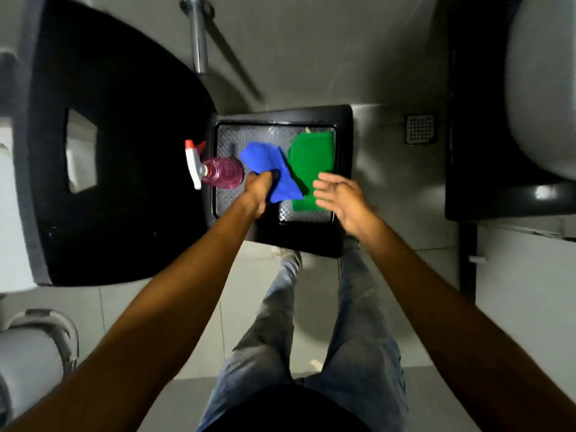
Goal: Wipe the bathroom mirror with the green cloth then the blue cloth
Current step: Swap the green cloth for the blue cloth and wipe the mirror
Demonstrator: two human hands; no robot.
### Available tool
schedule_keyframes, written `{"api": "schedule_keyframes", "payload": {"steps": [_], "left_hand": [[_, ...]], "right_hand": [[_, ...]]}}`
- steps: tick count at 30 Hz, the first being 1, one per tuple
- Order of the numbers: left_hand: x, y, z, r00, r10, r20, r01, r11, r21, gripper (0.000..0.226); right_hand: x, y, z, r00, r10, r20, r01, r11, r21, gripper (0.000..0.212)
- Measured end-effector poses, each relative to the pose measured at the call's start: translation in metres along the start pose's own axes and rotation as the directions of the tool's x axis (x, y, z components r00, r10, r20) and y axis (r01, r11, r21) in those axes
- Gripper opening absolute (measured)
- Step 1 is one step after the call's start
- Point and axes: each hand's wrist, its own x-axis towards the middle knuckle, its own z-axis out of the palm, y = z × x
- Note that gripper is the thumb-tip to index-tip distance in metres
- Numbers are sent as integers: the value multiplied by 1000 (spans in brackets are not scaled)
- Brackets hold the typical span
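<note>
Two cloths sit on a black tray [343, 145] w/ a textured base, seen from above. Far left, a pink spray bottle [218, 171] w/ white-red trigger lies at the tray's left edge. Next, the left hand [258, 190] has its fingers closed on the blue cloth [274, 169] (crumpled, partly lifted, overlapping the green one's edge). Right of it, the green cloth [310, 163] lies flat, folded. The right hand [341, 196] hovers over its near end, fingers spread, holding nothing.
</note>
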Motion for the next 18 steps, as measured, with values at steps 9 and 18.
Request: {"api": "schedule_keyframes", "payload": {"steps": [9, 18], "left_hand": [[-196, 92, 8, 937, 202, 284, -213, 977, 10, 12], [-348, 246, 57, 246, 873, 422, -847, -19, 532, 73]], "right_hand": [[-119, -79, 31, 973, -12, 232, -168, 652, 739, 41], [-237, -284, -12, 745, -661, 95, 224, 382, 897, 58]]}}
